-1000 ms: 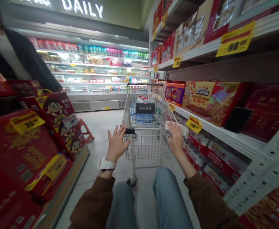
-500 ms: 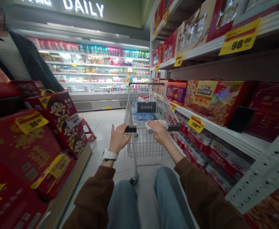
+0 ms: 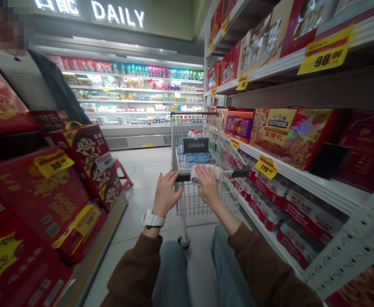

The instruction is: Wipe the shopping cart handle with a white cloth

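Note:
A metal shopping cart point(image 3: 228, 187) stands in front of my knees, its handle point(image 3: 185, 177) toward me. My left hand point(image 3: 168, 194) grips the handle's left end, fingers hooked over the black sleeve, a white watch on the wrist. Under my right hand point(image 3: 208, 185) is a pale folded cloth point(image 3: 194, 175), pressed around the handle near its middle. Bottles with blue labels point(image 3: 195, 157) sit inside the cart behind a black sign plate point(image 3: 196, 145).
Shelves on the right hold a red nut gift box point(image 3: 286, 134), a dark phone point(image 3: 329, 162) and packs of bottles point(image 3: 311, 213). Stacked red boxes point(image 3: 30, 192) line the left, with a person point(image 3: 36, 81) behind them. A lit refrigerated case point(image 3: 135, 138) spans the back.
My right hand has slid the cloth leftward along the handle, closer to my left hand. The cart's handle has tilted and turned slightly. My left hand keeps its hold.

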A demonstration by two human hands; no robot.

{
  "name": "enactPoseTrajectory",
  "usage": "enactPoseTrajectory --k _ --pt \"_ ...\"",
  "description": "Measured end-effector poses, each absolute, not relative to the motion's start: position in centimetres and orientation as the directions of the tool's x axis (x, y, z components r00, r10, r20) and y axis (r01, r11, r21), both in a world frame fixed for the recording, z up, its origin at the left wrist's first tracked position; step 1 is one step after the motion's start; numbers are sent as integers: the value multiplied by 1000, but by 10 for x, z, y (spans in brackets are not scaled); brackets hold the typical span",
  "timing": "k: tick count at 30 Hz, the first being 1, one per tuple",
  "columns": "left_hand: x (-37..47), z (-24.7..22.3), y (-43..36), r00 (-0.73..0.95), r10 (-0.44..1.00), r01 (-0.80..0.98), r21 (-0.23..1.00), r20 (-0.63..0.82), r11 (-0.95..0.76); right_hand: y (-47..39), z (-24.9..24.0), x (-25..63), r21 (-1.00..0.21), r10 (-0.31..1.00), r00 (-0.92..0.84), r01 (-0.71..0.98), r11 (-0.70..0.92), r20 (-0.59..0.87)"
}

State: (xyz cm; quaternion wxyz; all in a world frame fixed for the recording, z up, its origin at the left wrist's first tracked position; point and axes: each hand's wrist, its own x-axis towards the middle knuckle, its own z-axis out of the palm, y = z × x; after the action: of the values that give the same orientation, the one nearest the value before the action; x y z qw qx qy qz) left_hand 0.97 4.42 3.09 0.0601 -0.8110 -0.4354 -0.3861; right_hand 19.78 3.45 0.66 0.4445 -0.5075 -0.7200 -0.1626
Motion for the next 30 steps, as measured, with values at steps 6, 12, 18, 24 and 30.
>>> enactPoseTrajectory --k 6,12,18,24,30 --pt "-20 29 49 369 667 733 238 647 -637 28 15 170 -157 588 -212 844 513 781" --pt "-48 35 57 389 729 750 267 563 -606 20 19 182 -209 608 -122 871 445 785" --pt "-46 27 59 327 736 721 348 593 -600 29 27 116 -104 572 -306 813 574 761" --pt "-50 31 51 352 728 738 304 589 -603 26 28 132 -90 579 -322 816 571 749" --pt "-35 31 40 355 724 801 206 592 -562 27 27 134 -104 591 -276 844 526 758"
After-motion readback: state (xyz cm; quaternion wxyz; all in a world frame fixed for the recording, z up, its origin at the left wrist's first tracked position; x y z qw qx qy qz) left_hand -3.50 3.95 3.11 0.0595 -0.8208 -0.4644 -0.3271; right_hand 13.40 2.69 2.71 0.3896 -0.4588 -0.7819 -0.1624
